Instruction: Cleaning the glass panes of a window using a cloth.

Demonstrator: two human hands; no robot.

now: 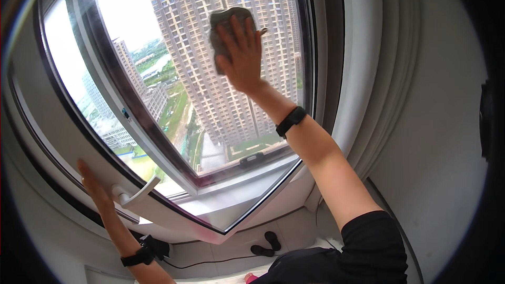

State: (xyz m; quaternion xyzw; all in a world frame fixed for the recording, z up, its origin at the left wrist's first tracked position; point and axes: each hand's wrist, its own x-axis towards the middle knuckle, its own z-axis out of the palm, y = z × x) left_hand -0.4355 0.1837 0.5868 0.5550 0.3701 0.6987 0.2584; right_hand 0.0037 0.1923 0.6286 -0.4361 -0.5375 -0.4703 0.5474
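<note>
Grey cloth (216,27): held flat against the upper part of the window pane (184,137), under the right hand; its top and left edges are left uncovered, and a small loop is seen at its right side.
Right hand (243,58): laid open on the cloth, fingers parted and pointed upward; the cloth is pressed rather than gripped, and the arm is stretched up from the lower right.
Left hand (97,192): placed at the white window frame (60,121), just beside the white lever handle (139,193); its fingers are extended along the frame, and whether an edge is gripped cannot be told.
Glass around the cloth: bounded by a dark left rail (138,106) and a dark right rail (307,47); a broad stretch is found to the left, a narrower one to the right, and the longest run below, ended by the bottom rail (226,174) with its small latch (251,160).
Black seal (225,230): bent to a sharp corner below the pale sill (226,202).
Right-hand side: filled by a pale curtain (363,73), hung in folds well apart from the cloth.
Wrists: a black wristband (291,121) is worn on the right, a black strapped device (139,253) on the left.
Floor: dark shoes (262,251) are set near a thin cable.
Beyond the pane: a tall tower block (184,37) is seen.
</note>
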